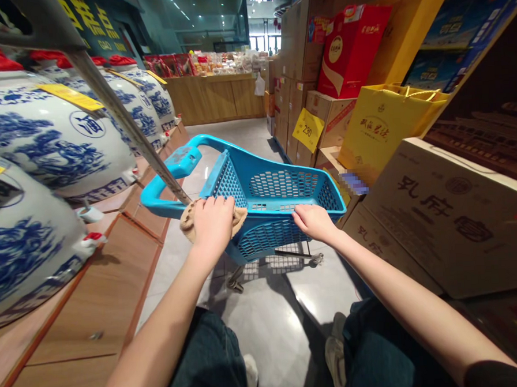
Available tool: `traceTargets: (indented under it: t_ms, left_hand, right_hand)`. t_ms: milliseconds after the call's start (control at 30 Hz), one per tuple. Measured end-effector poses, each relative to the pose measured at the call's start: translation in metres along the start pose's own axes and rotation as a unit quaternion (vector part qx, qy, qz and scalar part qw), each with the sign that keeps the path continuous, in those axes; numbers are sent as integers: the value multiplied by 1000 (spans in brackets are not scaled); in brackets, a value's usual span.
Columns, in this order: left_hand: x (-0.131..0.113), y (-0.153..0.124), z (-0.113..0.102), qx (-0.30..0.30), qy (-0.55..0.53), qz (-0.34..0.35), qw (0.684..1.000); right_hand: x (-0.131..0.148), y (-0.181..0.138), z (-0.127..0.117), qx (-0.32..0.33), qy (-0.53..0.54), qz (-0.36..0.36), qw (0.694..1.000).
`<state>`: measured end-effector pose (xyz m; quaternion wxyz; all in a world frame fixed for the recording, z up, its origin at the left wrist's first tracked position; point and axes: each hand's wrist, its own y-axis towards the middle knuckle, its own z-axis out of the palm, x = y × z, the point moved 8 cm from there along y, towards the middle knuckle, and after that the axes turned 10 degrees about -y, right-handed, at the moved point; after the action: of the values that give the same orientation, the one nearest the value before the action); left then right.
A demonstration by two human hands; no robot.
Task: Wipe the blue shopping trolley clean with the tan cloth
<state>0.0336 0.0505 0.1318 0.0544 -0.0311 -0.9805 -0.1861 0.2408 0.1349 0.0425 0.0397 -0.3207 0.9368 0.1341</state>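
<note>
A small blue plastic shopping cart (278,166) stands sideways in front of me, its looped handle to the left. My left hand (214,219) is closed over a tan cloth (189,223) at the cart's near rim, close to the handle. A metal pole (129,125) slants down from a dark grey piece (28,23) at the upper left and meets the cloth; whether my left hand also grips it I cannot tell. Farther along the same rim, my right hand (314,222) has its fingers wrapped over the edge. Nothing shows inside the basket.
Large blue-and-white jars (43,135) line a wooden cabinet (90,289) on the left. Stacked cartons (471,211), a yellow gift bag (380,123) and a red box (350,50) crowd the right. Beyond the cart is a wooden counter (219,97) with packaged goods.
</note>
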Motion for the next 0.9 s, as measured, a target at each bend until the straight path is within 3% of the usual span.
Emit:
traceTargets:
  t_ms: [400, 700, 900]
  left_hand:
    - [-34, 1, 18, -3, -42, 57, 998]
    - [-7, 0, 4, -10, -9, 28, 1000]
    - [-7, 5, 11, 4, -16, 17, 1000]
  right_hand:
    - [-2, 2, 4, -4, -13, 5, 1000]
    - [-5, 2, 4, 10, -5, -5, 1000]
    - [-5, 4, 7, 5, -11, 3, 1000]
